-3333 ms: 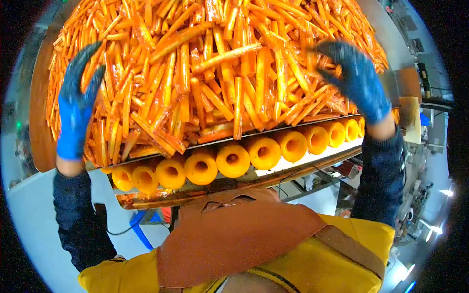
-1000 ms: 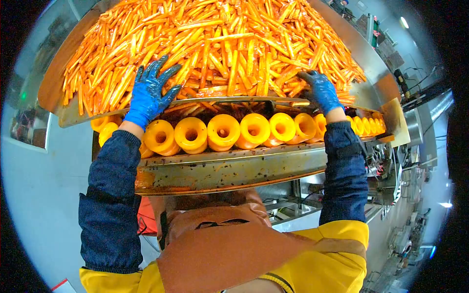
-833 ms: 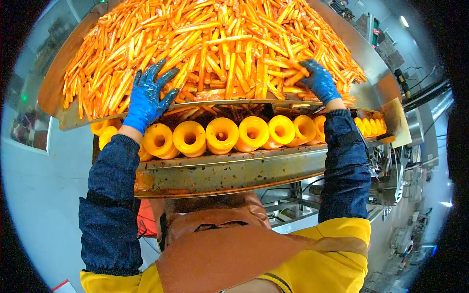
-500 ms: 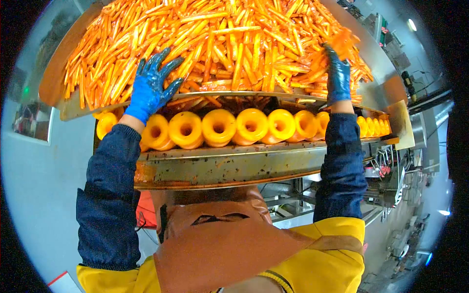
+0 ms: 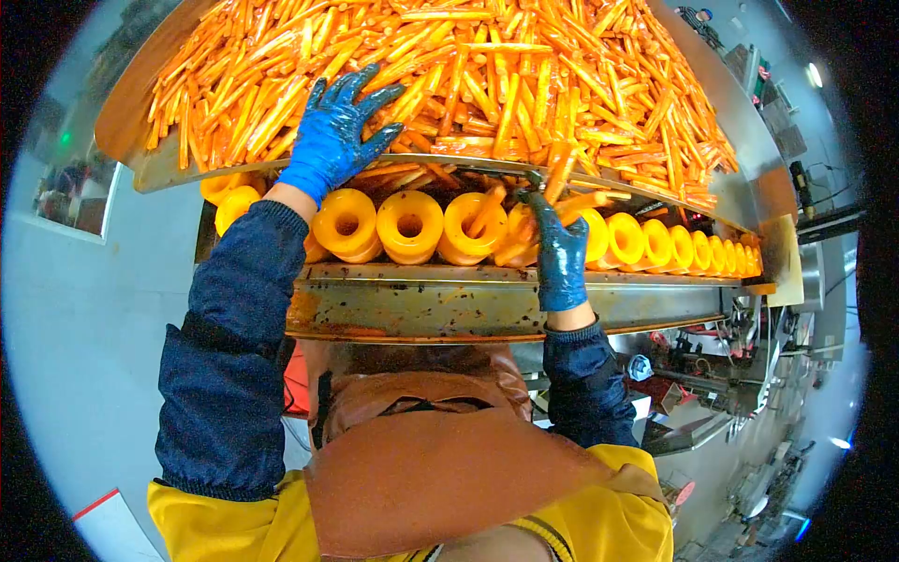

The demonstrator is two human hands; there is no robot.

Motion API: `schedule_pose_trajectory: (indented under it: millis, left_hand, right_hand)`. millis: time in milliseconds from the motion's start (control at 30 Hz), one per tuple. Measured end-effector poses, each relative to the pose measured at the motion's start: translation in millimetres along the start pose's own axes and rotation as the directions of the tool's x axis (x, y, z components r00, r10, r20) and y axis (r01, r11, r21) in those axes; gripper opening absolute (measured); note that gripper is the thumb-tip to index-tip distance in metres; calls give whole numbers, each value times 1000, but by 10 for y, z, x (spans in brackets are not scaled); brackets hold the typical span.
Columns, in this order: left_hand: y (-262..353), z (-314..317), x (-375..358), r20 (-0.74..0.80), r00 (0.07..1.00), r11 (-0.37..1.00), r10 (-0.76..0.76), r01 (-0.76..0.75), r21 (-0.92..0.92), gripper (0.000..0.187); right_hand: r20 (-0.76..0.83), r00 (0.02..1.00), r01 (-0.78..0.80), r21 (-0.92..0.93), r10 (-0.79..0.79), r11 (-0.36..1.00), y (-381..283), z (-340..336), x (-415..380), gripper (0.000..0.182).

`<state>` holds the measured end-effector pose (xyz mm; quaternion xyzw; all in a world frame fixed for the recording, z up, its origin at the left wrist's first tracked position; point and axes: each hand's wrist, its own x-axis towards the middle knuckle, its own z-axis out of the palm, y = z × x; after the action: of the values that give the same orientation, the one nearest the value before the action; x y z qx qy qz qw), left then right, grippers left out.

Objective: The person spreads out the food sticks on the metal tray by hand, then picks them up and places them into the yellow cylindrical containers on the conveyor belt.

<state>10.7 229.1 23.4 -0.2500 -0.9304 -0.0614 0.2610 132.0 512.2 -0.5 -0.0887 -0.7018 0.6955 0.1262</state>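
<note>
My left hand [image 5: 343, 135], in a wet blue glove, is open with its fingers spread over the front edge of a heap of glossy orange food sticks [image 5: 487, 70]. My right hand [image 5: 560, 251], also gloved, is closed around several of these sticks, just above the row of yellow funnel-shaped cups [image 5: 409, 228]. Loose sticks [image 5: 485, 212] slant into a cup left of that hand, and others poke out past its fingers. The glove and sticks partly cover the cups beneath, so how many sticks it grips cannot be made out.
A metal tray [image 5: 140, 140] with a raised rim holds the heap. Below the cups runs a stained metal trough [image 5: 421, 307]. A brown apron [image 5: 449, 468] covers my front. Machinery [image 5: 712, 365] and floor lie to the right.
My right hand has come down and left from the heap to the cups, carrying sticks. Sticks now stand in a cup beside it. The whole view has shifted somewhat; my left hand stays spread.
</note>
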Motion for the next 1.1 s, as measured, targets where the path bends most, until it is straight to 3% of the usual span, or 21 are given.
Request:
schedule_pose_trajectory:
  millis: [33,67,167,200,233,300,367,433,467,500,567,633,733,767,833,867,933,967,1033,1100]
  left_hand:
    - [2,-7,-4,-3,1000,1000,5,-5,2,50]
    - [-9,-2,0,1,1000,1000,6,-6,7,51]
    - [-15,16,-9,-28,999,1000,16,-16,-4,51]
    - [-28,27,-9,-26,999,1000,19,-19,-9,51]
    - [-38,44,-10,-27,999,1000,18,-18,-8,51]
    - [-38,64,0,-23,1000,1000,-1,1,-2,52]
    - [-63,68,-6,-29,1000,999,-6,5,-33,52]
    - [-54,57,-17,-21,1000,1000,15,-15,-14,51]
    - [-41,55,-23,-53,998,1000,21,-22,-22,50]
    - [-45,62,-24,-52,998,999,21,-22,-24,50]
    - [-51,68,-16,-46,999,999,21,-22,-34,50]
    - [-51,66,-5,-40,999,999,13,-14,-44,51]
    - [-50,61,-23,-21,1000,999,-4,4,-36,51]
    - [-49,57,-18,-17,1000,1000,-2,2,-21,52]
    - [-52,62,-22,-18,1000,1000,-1,0,-25,52]
    - [-50,64,-20,-22,1000,1000,1,-1,-20,52]
    - [-51,75,-16,-26,1000,1000,7,-7,-14,53]
    - [-56,78,-15,-34,999,1000,11,-11,-21,53]
    - [-65,85,-26,-41,999,1000,13,-14,-24,53]
    - [-66,83,-20,-45,999,1000,24,-25,-15,52]
  right_hand:
    - [-9,1000,-3,41,4,999,11,-7,-15,23]
    - [50,993,106,-10,-105,994,-4,-39,-68,26]
    - [62,988,145,-31,-143,989,46,170,-130,28]
    - [290,905,380,-223,-311,898,48,175,-135,30]
    - [312,950,53,-111,-15,992,38,269,-92,29]
    - [253,956,-97,-206,149,974,51,361,-23,27]
    - [144,989,-33,-23,36,999,124,302,-73,27]
    - [66,988,-147,153,138,977,51,255,-63,26]
    - [148,983,112,-9,-109,994,68,178,-80,22]
    - [148,983,110,-10,-108,994,76,190,-65,22]
    - [129,989,-62,-128,79,990,82,227,-7,23]
    - [124,992,-12,-203,38,979,92,221,-13,26]
    - [-37,998,45,-223,-55,974,38,189,-107,24]
    - [-107,994,-17,-204,-5,979,-16,173,-137,24]
    - [-125,962,214,-197,-241,957,-177,223,-202,23]
    - [-125,963,213,-196,-240,957,-135,240,-207,23]
    - [-50,979,195,-89,-200,977,-110,333,-235,22]
    - [-7,994,111,-24,-111,994,-118,405,-274,22]
    - [209,976,160,-464,-68,871,105,403,-102,20]
    - [248,962,196,-350,-111,916,55,420,-130,22]
